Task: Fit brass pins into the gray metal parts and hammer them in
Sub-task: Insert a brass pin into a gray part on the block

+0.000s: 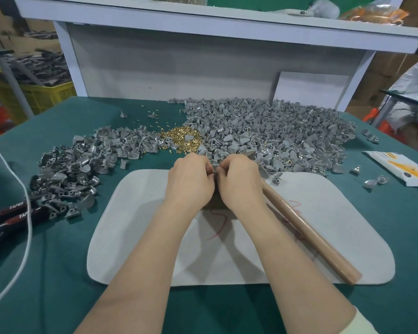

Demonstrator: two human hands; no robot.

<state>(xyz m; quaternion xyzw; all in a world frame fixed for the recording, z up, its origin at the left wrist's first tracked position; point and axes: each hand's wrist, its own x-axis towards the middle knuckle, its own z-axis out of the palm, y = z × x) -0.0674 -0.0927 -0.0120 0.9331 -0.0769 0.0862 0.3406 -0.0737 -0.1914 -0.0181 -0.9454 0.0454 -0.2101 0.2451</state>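
The left and near parts of the white rounded felt-like pad (135,237) lie open, as does the green cloth tabletop (58,285) at its near left. A wooden hammer handle (307,230) slants across the pad's right side. Behind the pad, a big heap of gray metal parts (275,131), a small pile of brass pins (179,138) and a darker left heap (77,169) form an apparently unbroken barrier. A white cable (27,213) and black-and-red pliers (7,218) crowd the left edge.

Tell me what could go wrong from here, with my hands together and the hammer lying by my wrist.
The left hand and right hand pinch a small part, mostly hidden; it could slip and get lost among the loose brass pins just beyond. The hammer handle lies close beside the right wrist on the white pad; a nudge might roll it or scatter gray parts.
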